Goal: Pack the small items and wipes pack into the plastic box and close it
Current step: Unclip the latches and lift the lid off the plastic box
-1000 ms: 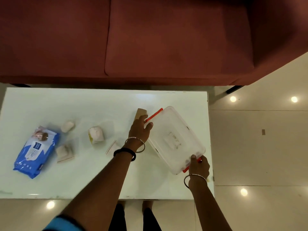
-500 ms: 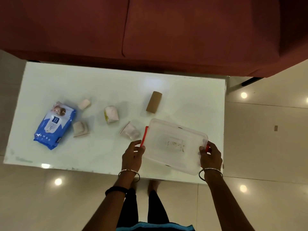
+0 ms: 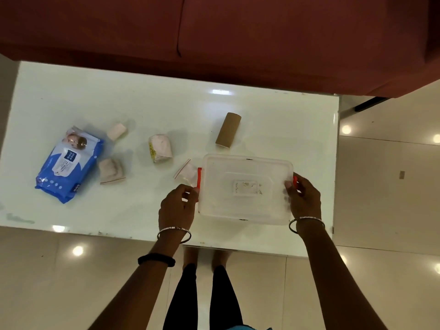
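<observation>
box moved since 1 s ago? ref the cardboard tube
Yes. The plastic box was touching the cardboard tube with its short end; now it lies clear of the tube, nearer the table's front edge, turned square to it, held by left hand and right hand.

One plastic box, one wipes pack, one cardboard tube, and seemingly four small packets.

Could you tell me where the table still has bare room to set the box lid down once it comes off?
The widest bare patch is the far strip of the table along the sofa, and the corner right of the cardboard tube. The near left edge, below the wipes pack, is also free. It is crowded between the wipes pack and the plastic box.
</observation>
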`<state>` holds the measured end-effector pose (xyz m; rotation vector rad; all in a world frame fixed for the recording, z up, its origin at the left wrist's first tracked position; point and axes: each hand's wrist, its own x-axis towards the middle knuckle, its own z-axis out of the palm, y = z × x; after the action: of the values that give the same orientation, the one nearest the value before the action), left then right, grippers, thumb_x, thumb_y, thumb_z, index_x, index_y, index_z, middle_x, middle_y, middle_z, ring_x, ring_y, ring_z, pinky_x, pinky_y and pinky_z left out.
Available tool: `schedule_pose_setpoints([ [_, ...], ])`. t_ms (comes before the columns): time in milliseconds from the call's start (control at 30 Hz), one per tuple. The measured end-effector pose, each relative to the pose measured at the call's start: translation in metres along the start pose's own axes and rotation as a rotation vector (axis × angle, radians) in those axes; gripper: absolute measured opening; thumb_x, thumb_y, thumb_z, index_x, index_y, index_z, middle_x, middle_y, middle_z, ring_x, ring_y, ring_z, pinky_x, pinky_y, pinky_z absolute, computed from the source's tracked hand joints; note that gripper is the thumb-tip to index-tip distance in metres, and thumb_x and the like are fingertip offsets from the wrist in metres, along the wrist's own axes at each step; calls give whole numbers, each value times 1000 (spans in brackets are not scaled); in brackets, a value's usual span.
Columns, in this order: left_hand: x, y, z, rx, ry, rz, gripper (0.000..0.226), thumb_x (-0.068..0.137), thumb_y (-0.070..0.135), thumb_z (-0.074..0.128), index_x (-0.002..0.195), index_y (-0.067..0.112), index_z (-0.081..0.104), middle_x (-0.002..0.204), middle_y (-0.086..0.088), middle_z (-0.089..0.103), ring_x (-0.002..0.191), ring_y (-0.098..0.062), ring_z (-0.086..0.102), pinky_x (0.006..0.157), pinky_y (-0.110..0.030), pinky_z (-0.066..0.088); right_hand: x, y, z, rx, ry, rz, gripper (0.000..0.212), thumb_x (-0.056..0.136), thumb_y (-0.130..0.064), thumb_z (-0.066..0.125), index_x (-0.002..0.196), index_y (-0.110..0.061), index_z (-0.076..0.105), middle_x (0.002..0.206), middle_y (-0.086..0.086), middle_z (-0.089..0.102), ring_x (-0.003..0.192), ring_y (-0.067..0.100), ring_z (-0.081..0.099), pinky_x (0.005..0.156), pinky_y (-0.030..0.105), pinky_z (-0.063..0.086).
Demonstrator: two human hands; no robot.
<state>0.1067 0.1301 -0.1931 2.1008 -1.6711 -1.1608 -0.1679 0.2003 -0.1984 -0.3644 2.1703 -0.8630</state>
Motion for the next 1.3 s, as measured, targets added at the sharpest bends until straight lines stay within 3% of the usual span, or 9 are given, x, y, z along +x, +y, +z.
schedule_pose_setpoints([
  [100, 7, 6, 3, 6, 44, 39, 27, 91, 44, 53, 90, 20, 66, 75, 9, 69, 69, -16, 69, 67, -29, 51, -9, -1, 4, -129, 62, -53, 40, 94, -24, 61, 131, -11, 59, 125, 13, 65, 104, 29, 65, 94, 39, 51],
  [233, 17, 13, 10, -27, 43, 24, 33, 89, 47, 55, 97, 18, 69, 88, -2, 74, 71, -22, 71, 72, -36, 57, -37, -10, 31, -511, 268, -490, 46, 98, -30, 52, 138, -8, 50, 140, 13, 53, 130, 29, 48, 108, 39, 39],
  [400, 19, 14, 14, 18, 89, 57, 36, 91, 44, 53, 106, 16, 71, 91, -7, 76, 79, -26, 71, 77, -38, 57, -66, -11, 97, -720, -145, -636, 72, 100, -48, 32, 156, -11, 10, 165, 8, 5, 153, 23, 1, 124, 42, 4],
  [500, 18, 15, 16, 67, 129, 88, 36, 93, 40, 53, 106, 13, 72, 94, -9, 76, 83, -26, 71, 79, -31, 53, -64, 2, 111, -871, -193, -624, 81, 97, -59, 26, 156, -12, -5, 164, 8, -14, 152, 24, -15, 123, 49, -5],
  [700, 34, 1, 16, 91, 89, 5, 28, 95, 26, 51, 91, 9, 73, 84, -12, 75, 75, -30, 68, 71, -30, 53, -60, 10, 115, -958, -152, -655, 83, 96, -64, 15, 156, -9, -2, 165, 9, -11, 153, 25, -10, 123, 51, 0],
  [967, 49, -23, 18, -328, -203, -266, 18, 92, 20, 58, 98, 7, 70, 88, -15, 72, 82, -33, 72, 67, -38, 62, -61, 10, 116, -981, -131, -676, 83, 97, -62, 20, 156, -8, -2, 165, 10, -11, 153, 26, -10, 123, 51, 0],
  [1100, 25, -9, 11, -9, 163, 0, 21, 94, 21, 52, 108, 15, 66, 102, -7, 71, 92, -23, 68, 77, -30, 52, -62, 0, 108, -832, -228, -685, 81, 97, -56, 33, 156, -10, 2, 165, 8, -9, 153, 23, -11, 123, 45, -7],
  [1167, 8, 8, 9, 105, 290, 242, 25, 95, 26, 49, 114, 20, 63, 111, -2, 67, 103, -19, 62, 87, -29, 49, -61, -5, 90, -554, -214, -669, 65, 99, -39, 46, 154, -11, 25, 163, 7, 18, 153, 19, 10, 125, 38, 7],
  [1300, -24, 38, 25, 308, 7, 552, 49, 92, 44, 52, 138, 27, 48, 143, 2, 51, 135, -18, 43, 108, -37, 39, -52, 5, 43, -254, 358, -537, 28, 95, -17, 55, 120, -15, 66, 119, 1, 68, 116, 18, 59, 99, 32, 47],
])
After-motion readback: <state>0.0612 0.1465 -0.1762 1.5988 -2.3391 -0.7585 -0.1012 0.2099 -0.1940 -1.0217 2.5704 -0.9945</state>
